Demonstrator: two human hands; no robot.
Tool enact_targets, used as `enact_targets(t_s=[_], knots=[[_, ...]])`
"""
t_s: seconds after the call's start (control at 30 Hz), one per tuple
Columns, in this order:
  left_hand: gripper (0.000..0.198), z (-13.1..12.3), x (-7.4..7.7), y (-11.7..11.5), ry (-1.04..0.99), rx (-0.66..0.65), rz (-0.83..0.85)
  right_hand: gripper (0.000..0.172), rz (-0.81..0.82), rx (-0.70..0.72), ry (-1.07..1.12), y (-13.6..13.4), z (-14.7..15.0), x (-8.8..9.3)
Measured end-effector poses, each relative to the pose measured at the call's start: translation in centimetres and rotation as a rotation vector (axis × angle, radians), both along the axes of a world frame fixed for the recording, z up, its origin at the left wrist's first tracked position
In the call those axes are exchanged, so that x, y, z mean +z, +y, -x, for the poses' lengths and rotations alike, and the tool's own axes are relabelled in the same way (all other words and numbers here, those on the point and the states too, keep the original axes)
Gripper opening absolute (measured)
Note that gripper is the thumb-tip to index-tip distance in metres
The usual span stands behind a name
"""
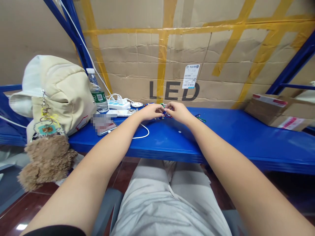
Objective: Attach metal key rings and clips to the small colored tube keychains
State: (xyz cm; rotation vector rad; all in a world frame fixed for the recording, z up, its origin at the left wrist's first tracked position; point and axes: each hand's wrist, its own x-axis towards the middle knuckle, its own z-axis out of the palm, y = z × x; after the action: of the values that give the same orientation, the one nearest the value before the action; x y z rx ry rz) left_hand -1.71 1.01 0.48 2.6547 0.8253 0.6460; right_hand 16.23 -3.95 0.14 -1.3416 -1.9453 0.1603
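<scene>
My left hand (149, 112) and my right hand (178, 112) meet above a blue steel shelf (221, 137), their fingertips pinching together over a small heap of coloured wire clips (162, 113). The fingers hide most of the heap, so the exact piece held is hard to see. A separate green and blue wire clip (200, 118) lies on the shelf to the right of my right hand. A white cable (144, 132) curves across the shelf just beside my left forearm.
A cream bag (56, 91) with a plush charm (45, 160) hangs over the shelf's left end. Behind it stand a water bottle (97, 91), a white power strip (119, 104) and a phone (106, 128). A cardboard box (278, 111) sits far right, before a taped carton wall (172, 59).
</scene>
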Motion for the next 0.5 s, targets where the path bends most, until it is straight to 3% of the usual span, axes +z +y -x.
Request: enact_targets(t_s=[0.5], knots=[[0.024, -0.12, 0.1, -0.17, -0.019, -0.011, 0.033, 0.016, -0.007, -0.005, 0.029, -0.13, -0.02, -0.02]])
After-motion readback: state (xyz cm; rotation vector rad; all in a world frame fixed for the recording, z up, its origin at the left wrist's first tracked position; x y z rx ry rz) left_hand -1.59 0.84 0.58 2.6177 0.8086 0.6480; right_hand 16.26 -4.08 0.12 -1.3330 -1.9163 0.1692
